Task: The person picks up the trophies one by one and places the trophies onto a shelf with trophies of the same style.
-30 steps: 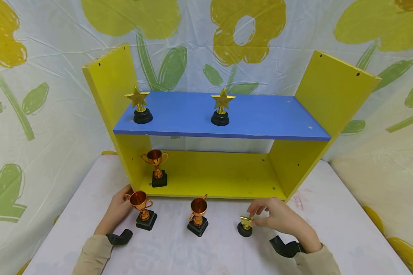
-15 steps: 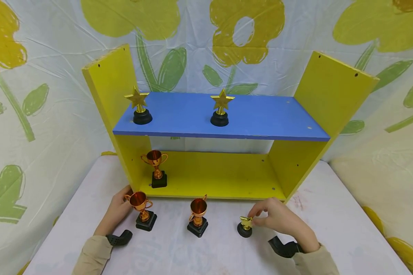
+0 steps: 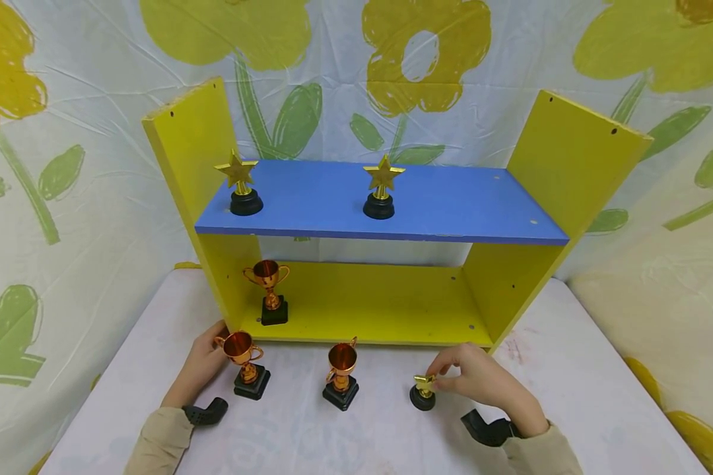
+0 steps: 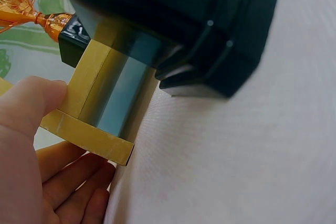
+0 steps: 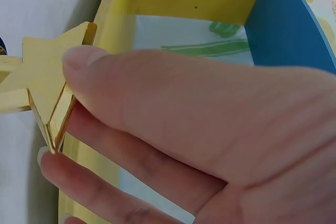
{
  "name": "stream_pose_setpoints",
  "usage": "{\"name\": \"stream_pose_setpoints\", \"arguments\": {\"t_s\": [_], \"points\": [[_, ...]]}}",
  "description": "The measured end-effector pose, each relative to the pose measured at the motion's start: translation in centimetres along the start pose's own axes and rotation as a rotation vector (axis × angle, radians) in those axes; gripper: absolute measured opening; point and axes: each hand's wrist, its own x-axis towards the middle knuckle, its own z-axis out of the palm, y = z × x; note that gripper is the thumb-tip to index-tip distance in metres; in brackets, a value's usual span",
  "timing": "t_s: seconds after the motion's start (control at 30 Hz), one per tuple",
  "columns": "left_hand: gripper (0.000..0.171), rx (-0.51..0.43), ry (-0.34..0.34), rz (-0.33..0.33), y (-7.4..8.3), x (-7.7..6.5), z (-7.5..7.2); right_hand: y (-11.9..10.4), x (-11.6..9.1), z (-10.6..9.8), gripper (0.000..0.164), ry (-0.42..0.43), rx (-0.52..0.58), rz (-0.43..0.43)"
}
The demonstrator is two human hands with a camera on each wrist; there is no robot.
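Observation:
My right hand (image 3: pixel 481 377) pinches a gold star trophy (image 3: pixel 423 392) by its star, between thumb and fingers. Its black round base is at the table surface; whether it touches I cannot tell. In the right wrist view the thumb lies on the flat gold star (image 5: pixel 44 72). My left hand (image 3: pixel 203 361) grips the lower front corner of the yellow-and-blue shelf (image 3: pixel 356 236) at its left side panel, thumb on one side and fingers on the other. Close by it stands a bronze cup trophy (image 3: pixel 248 373), whose black base (image 4: pixel 173 14) looms large in the left wrist view.
Another bronze cup trophy (image 3: pixel 341 384) stands on the white table (image 3: pixel 309 442) in front of the shelf. One more bronze cup (image 3: pixel 273 307) is on the lower yellow board, at left. Two star trophies, one left (image 3: pixel 246 201) and one central (image 3: pixel 379 204), stand on the blue board.
Both hands keep their holds and barely move. The right hand's fingers have drawn in slightly around the star; the trophies and the shelf stay where they were.

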Motion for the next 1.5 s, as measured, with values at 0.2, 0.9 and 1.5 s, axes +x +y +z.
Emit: {"name": "stream_pose_setpoints", "arguments": {"t_s": [0.2,0.9,1.5], "points": [[0.043,0.013,0.014,0.028,-0.1,-0.1,0.1,0.1,0.0,0.0,0.009,0.000,-0.005,-0.007],[0.036,0.045,0.024,0.034,-0.3,-0.1,0.1,-0.6,-0.5,-0.7,0.012,0.079,-0.043,-0.037],[0.038,0.042,0.022,0.040,-0.3,0.1,0.2,-1.0,-1.0,-1.1,0.015,0.171,-0.059,-0.107]]}}
